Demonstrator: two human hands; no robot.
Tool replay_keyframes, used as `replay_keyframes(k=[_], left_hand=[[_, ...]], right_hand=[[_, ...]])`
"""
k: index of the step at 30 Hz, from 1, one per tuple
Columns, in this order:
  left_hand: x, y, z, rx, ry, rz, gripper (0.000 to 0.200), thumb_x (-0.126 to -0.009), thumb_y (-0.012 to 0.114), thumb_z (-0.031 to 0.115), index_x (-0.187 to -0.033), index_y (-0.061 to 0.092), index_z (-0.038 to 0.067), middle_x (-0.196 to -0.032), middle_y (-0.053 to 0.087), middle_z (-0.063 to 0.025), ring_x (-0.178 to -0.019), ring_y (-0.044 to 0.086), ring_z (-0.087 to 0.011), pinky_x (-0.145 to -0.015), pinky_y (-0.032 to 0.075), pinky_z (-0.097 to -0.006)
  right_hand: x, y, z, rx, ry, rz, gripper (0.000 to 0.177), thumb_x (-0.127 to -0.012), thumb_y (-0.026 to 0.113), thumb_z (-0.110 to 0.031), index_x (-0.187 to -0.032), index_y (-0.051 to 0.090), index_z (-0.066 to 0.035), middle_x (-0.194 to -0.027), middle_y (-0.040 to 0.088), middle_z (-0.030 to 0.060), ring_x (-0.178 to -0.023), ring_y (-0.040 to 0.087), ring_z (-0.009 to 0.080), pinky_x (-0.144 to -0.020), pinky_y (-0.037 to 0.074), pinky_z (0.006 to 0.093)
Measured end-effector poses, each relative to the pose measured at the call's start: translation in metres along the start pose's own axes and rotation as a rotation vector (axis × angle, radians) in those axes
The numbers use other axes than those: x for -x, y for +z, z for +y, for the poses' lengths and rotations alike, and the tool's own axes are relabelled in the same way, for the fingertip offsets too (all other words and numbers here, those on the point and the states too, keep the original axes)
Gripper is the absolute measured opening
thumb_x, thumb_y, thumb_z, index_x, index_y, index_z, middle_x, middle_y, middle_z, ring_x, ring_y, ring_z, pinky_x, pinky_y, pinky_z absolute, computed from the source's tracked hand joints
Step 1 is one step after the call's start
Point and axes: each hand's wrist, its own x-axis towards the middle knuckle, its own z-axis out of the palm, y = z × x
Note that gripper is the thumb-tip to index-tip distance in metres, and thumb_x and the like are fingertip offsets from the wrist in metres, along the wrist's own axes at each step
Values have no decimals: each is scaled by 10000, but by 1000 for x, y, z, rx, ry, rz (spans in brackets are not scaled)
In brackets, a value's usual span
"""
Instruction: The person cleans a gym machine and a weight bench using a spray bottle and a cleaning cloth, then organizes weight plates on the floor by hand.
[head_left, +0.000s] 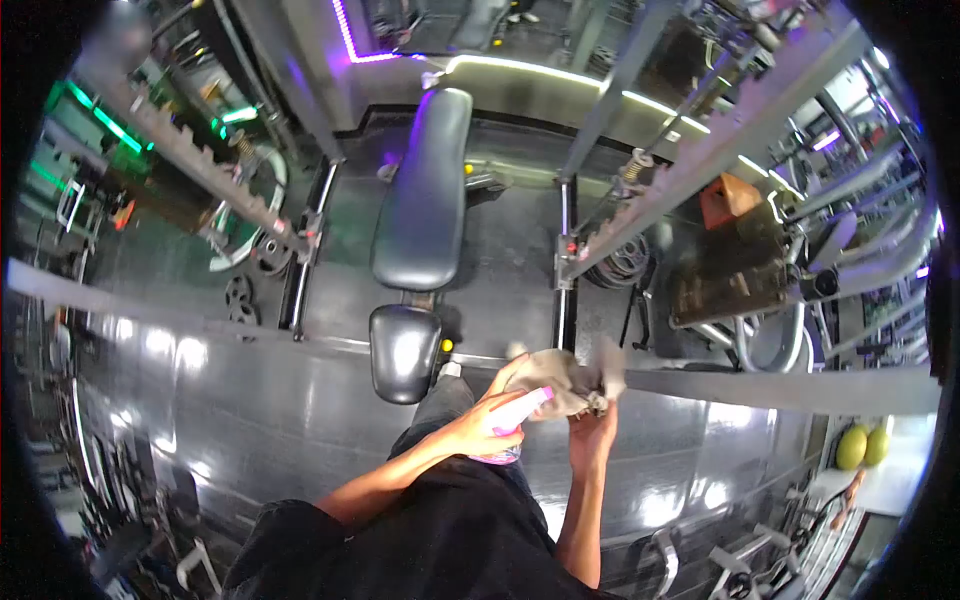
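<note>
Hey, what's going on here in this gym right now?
A person stands at a weight rack, looking down at their hands. The left hand grips a spray bottle with a pink nozzle, pointed toward a grey cloth bunched in the right hand. The cloth is held up at the long steel bar that runs across the view. Beyond the bar is a black padded bench, with nothing on it.
</note>
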Motion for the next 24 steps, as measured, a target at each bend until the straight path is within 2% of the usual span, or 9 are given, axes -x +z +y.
replay_keyframes(k=[3, 4, 7, 10, 15, 17, 19, 20, 24], left_hand=[[19, -10, -1, 2, -87, 1, 637, -709, 615, 46, -1319, 434, 66, -1051, 573, -71, -1248, 322, -303, -1007, 315, -407], [27, -9, 0, 284, -277, -3, 611, -692, 618, 56, -1284, 469, 58, -1084, 572, -70, -1255, 312, -303, -1042, 262, -418], [50, -19, -13, 157, -134, 19, 590, -689, 615, 53, -1265, 489, 49, -1162, 544, -100, -1229, 358, -301, -1025, 296, -408], [65, -26, -2, 225, -221, 143, 595, -694, 620, 46, -1275, 495, 65, -1225, 500, -123, -1183, 415, -271, -995, 332, -374], [103, -21, -14, 376, -365, 325, 658, -662, 612, 2, -1301, 470, 75, -1152, 571, -119, -1187, 434, -281, -1006, 333, -364], [114, -23, -15, 430, -488, 374, 696, -683, 606, -128, -1331, 423, 51, -1265, 473, -50, -908, 519, -74, -761, 454, -224], [125, -29, -14, 441, -426, 473, 699, -705, 606, -113, -1349, 384, 40, -1245, 486, -29, -849, 511, -61, -744, 455, -225], [130, -36, -15, 272, -399, 478, 694, -711, 617, -103, -1349, 382, 37, -1251, 479, -30, -844, 512, -64, -745, 456, -223], [152, -43, -10, 57, -506, 495, 672, -766, 648, -11, -1363, 345, 34, -1302, 434, -69, -1022, 511, -126, -889, 426, -267]], right_hand=[[-1, 38, 14, 201, 237, -191, 421, -976, 354, -332, -1249, 470, -34, -1204, 567, 82, -1096, 551, 194, -939, 432, 342], [-5, 38, 24, 263, 312, -243, 374, -978, 372, -293, -1245, 473, -51, -1180, 572, 79, -1052, 570, 188, -895, 459, 336], [-4, 54, 43, 364, 430, -329, 287, -975, 421, -213, -1209, 500, -67, -1076, 608, 50, -936, 595, 137, -809, 482, 292], [-11, 52, 64, 746, 290, -524, 235, -948, 473, -118, -1166, 526, -50, -930, 620, 21, -808, 555, 77, -724, 458, 255], [22, 85, 82, 940, 59, -453, 288, -912, 513, -88, -1189, 498, -11, -1029, 580, 65, -856, 549, 111, -730, 457, 269], [41, 99, 81, 987, -84, -387, 322, -893, 533, -81, -1201, 487, 4, -1071, 560, 89, -879, 550, 131, -739, 458, 280], [57, 103, 78, 1181, -349, -622, 503, -831, 589, -82, -1293, 408, 5, -1154, 504, 142, -979, 531, 191, -789, 455, 326], [62, 106, 79, 1251, -370, -806, 735, -728, 660, -57, -1374, 311, -14, -1218, 465, 180, -1124, 483, 294, -905, 430, 374], [105, 134, 116, 1292, -269, -923, 864, -665, 692, -37, -1405, 247, -18, -1321, 393, 203, -1267, 364, 358, -1012, 365, 403]])
